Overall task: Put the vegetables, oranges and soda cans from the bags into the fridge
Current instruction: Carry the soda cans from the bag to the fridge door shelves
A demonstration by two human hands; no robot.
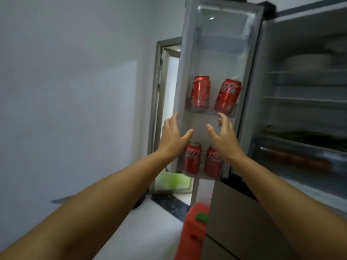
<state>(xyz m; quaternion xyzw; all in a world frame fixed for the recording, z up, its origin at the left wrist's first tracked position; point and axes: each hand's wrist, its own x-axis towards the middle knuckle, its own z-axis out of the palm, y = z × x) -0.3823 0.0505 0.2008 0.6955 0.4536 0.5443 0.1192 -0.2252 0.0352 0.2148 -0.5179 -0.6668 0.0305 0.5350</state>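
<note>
The fridge door [206,59] stands open in front of me. Two red soda cans stand on its middle door shelf, one upright [201,91] and one leaning left [227,96]. Two more red cans [192,159] [213,162] stand on the lower door shelf, partly hidden by my wrists. My left hand [173,136] and my right hand [223,134] are both raised just below the middle shelf, fingers spread, holding nothing. Inside the fridge, green vegetables [304,136] lie above a drawer [293,158] with orange contents seen through its front.
White bowls [308,61] sit on the fridge's upper shelf at right. A red stool [195,231] with a green mark stands on the floor below the door. A doorway [169,117] lies behind the fridge door; a grey wall fills the left.
</note>
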